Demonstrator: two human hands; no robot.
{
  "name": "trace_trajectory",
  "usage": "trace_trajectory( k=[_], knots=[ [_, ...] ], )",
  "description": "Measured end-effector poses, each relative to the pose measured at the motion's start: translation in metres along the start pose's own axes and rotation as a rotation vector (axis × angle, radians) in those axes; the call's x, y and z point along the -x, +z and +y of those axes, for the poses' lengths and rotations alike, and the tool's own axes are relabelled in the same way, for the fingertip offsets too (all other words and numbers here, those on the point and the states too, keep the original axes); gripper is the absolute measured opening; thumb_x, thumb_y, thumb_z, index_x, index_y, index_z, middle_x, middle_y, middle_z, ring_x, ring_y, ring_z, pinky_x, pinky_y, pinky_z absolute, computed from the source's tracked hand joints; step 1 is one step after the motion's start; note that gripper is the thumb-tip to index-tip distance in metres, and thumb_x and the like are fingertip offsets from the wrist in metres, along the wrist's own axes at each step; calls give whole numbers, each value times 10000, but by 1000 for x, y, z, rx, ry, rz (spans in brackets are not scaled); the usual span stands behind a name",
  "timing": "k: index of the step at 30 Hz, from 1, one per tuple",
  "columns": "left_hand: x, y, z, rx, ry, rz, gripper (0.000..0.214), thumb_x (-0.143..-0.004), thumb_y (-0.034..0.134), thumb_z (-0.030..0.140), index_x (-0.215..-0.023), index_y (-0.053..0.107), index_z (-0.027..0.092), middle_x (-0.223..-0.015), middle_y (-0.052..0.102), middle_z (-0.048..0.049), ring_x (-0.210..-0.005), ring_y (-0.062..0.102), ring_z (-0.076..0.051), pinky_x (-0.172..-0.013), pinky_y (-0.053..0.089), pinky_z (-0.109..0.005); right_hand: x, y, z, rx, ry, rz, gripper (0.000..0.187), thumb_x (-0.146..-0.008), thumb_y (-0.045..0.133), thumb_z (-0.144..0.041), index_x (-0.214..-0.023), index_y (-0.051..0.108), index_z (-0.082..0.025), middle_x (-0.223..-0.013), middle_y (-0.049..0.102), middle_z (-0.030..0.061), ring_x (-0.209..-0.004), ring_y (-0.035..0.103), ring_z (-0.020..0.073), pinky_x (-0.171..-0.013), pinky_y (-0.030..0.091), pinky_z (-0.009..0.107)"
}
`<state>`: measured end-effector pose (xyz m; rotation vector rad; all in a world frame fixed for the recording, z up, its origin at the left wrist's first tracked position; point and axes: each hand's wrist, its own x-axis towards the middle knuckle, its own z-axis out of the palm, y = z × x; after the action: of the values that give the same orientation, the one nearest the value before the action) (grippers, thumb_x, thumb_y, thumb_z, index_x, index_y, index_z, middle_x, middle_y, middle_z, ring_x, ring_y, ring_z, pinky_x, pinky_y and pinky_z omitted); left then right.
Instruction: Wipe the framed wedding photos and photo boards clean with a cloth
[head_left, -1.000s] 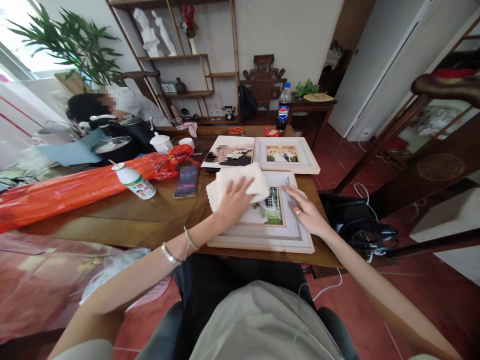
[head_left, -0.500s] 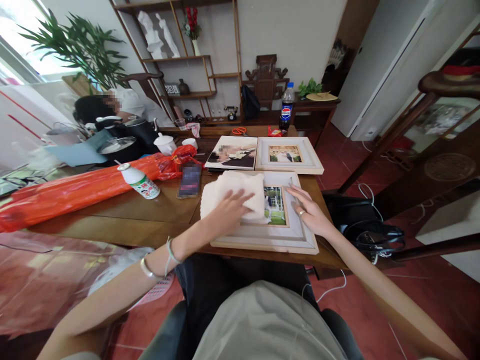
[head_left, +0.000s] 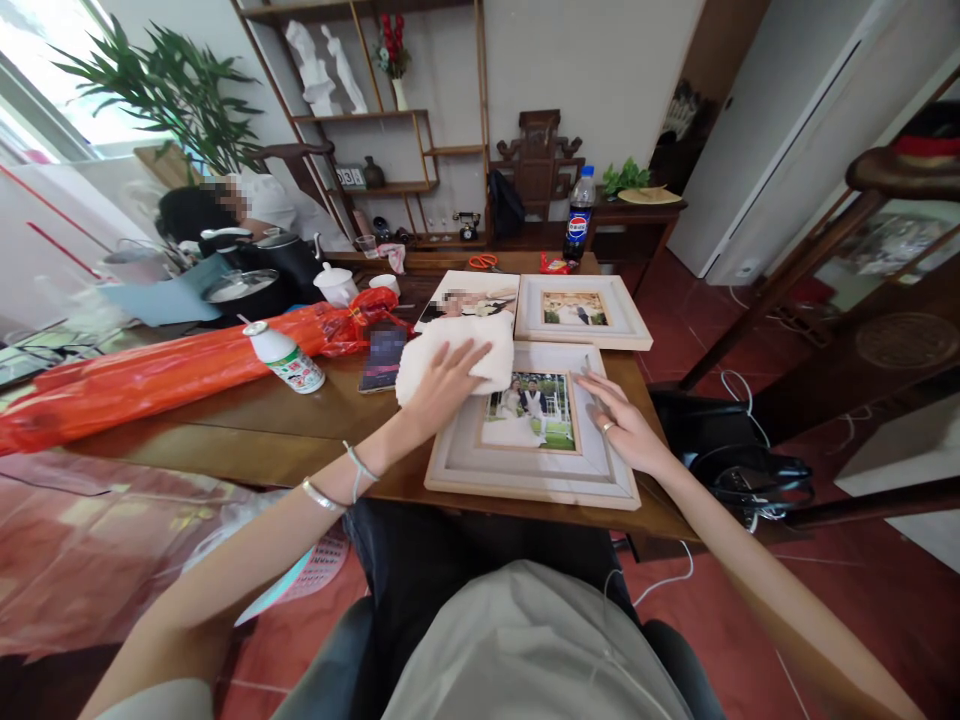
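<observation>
Nearest you, the white picture frame (head_left: 525, 470) lies flat at the near edge of the desk (head_left: 330, 430), photo up; your right hand (head_left: 621, 425) rests on its right border, fingers stretched out, gripping nothing; your left hand (head_left: 448, 382) lies palm down with fingers spread on the white cloth (head_left: 427, 352), which overlaps the frame's far left corner and reaches past it to the left; wiping looks to be the step in hand; the next move seems to call for even pressure through the cloth while the right hand steadies the border; the phone (head_left: 381, 360) lies just left of the cloth; beyond, a picture panel (head_left: 501, 300) and a second frame (head_left: 631, 300) lie side by side; farther off, the cola bottle (head_left: 578, 220) stands upright.
</observation>
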<state>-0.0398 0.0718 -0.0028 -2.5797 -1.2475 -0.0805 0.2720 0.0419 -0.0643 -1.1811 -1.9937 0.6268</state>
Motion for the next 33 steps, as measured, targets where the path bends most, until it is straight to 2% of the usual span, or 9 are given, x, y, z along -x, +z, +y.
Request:
trace_trajectory(
  k=[3,6,11,15,19,23,28,31,33],
  knots=[
    [-12,1,-11,55,38,-76,504,-773,442,-29,-1187,639,180,-1551,291,-45,-1432,257,-276,-1136,287,-518,0,0,-2,-1,23,-12,508,-889,391,-168,-1382,470,-263,-1511,355,87,-1443,257,238,-1186,190,514],
    [-8,-4,4,97,55,-120,490,-782,478,23,-1214,629,198,-1550,294,-48,-1429,261,-289,-1127,287,-536,0,-1,-3,-1,33,-14,504,-895,384,-174,-1381,468,-275,-1512,347,81,-1442,259,238,-1185,186,516],
    [48,-26,68,127,164,-146,325,-857,536,115,-1119,687,234,-1513,365,-98,-1386,334,-351,-1088,315,-578,1,-1,-5,1,39,-23,520,-891,388,-160,-1386,457,-304,-1511,344,60,-1443,257,228,-1187,186,510],
    [89,-39,100,195,241,-25,208,-902,559,228,-1042,709,260,-1505,381,-90,-1355,397,-326,-1073,366,-516,0,-2,-7,12,47,-24,528,-887,387,-151,-1386,461,-307,-1510,348,54,-1445,254,227,-1189,187,502],
    [76,-29,85,212,198,-40,197,-856,638,246,-1038,713,247,-1521,350,-98,-1382,354,-323,-1095,344,-507,0,-1,-7,13,45,-19,530,-879,396,-149,-1381,471,-302,-1511,351,54,-1444,256,235,-1189,193,499],
    [30,-8,49,163,87,-60,220,-853,642,228,-1058,708,181,-1541,287,-151,-1417,277,-329,-1139,274,-493,0,-1,-3,7,19,-10,526,-881,387,-144,-1378,474,-294,-1506,359,61,-1439,268,230,-1189,192,501],
    [-19,11,15,42,73,6,302,-918,547,254,-1186,641,150,-1508,336,-173,-1412,253,-386,-1116,274,-552,0,-1,-2,1,15,-2,512,-889,394,-160,-1372,476,-306,-1506,366,58,-1433,282,241,-1181,200,524],
    [-26,9,11,-12,81,-25,305,-935,502,213,-1212,620,163,-1465,407,-163,-1368,341,-388,-1062,346,-558,0,-2,-4,0,23,-6,513,-888,395,-164,-1376,475,-301,-1503,371,63,-1434,280,237,-1182,204,517],
    [-17,0,18,-26,108,-64,307,-939,488,193,-1217,616,171,-1440,441,-161,-1338,392,-371,-1032,388,-537,-1,-2,-4,3,13,-11,523,-880,401,-159,-1378,474,-299,-1496,382,62,-1434,279,231,-1183,205,508]
  ],
)
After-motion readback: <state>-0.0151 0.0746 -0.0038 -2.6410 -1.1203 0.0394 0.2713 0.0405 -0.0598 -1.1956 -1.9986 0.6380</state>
